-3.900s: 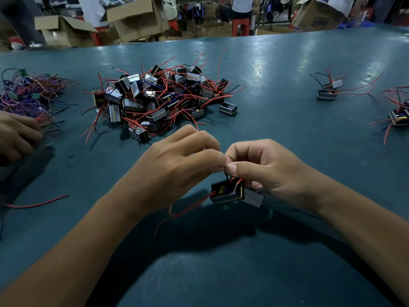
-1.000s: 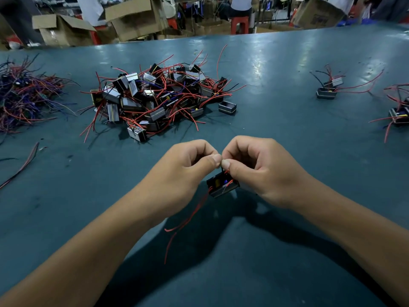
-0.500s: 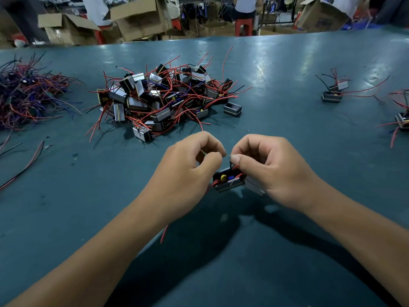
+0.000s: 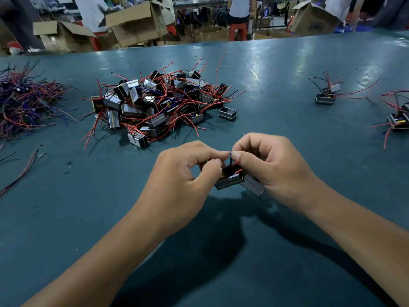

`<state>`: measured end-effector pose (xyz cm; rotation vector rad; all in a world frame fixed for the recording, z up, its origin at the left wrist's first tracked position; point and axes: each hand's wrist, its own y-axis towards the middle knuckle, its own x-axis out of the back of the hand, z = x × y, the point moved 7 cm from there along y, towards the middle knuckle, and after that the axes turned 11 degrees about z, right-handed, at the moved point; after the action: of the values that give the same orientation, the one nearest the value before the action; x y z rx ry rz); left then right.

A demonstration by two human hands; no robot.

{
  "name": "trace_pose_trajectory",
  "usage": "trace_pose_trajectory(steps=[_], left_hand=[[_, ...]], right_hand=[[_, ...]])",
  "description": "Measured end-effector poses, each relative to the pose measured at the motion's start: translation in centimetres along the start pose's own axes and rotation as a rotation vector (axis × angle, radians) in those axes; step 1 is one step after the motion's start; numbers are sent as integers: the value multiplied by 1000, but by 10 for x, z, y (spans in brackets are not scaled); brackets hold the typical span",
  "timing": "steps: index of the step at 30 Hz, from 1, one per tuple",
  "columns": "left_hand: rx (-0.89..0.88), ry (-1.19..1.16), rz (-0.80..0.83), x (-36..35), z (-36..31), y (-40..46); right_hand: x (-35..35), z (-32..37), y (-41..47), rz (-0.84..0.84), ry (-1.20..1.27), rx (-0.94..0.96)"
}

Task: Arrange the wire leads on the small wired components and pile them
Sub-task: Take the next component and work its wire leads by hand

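While 2 hands pinch its leads, component [image 4: 230, 181] open-side up, long axis left-right

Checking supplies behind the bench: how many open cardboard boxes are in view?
3. One box at far left, one left of centre, one at far right, all beyond the table. Others may be hidden.

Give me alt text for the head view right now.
Two bare hands meet over a teal table: the left hand and right hand both pinch the wire leads of a small boxy component held just above it. Behind them lies a large pile of components tangled in red wires, with smaller groups at the right and loose wires at the left.
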<state>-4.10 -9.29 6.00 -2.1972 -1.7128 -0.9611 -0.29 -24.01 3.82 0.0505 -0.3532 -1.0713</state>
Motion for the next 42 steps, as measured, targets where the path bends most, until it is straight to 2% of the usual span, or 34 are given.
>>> trace_pose_trajectory(steps=[3, 16, 33, 35, 39, 42], left_hand=[[11, -55, -12, 1, 3, 0], [-3, 18, -5, 1, 1, 0], [-34, -47, -43, 6, 10, 3], [9, -50, 28, 4, 17, 6], [7, 58, 283, -17, 23, 8], [-21, 177, 297, -19, 26, 9]], right_hand=[[1, 0, 0, -3, 13, -2], [-2, 2, 1, 23, 49, 15], [4, 1, 1, -6, 42, 0], [4, 0, 2, -4, 36, -11], [3, -4, 2, 35, 10, -41], [2, -10, 2, 117, -152, -117]])
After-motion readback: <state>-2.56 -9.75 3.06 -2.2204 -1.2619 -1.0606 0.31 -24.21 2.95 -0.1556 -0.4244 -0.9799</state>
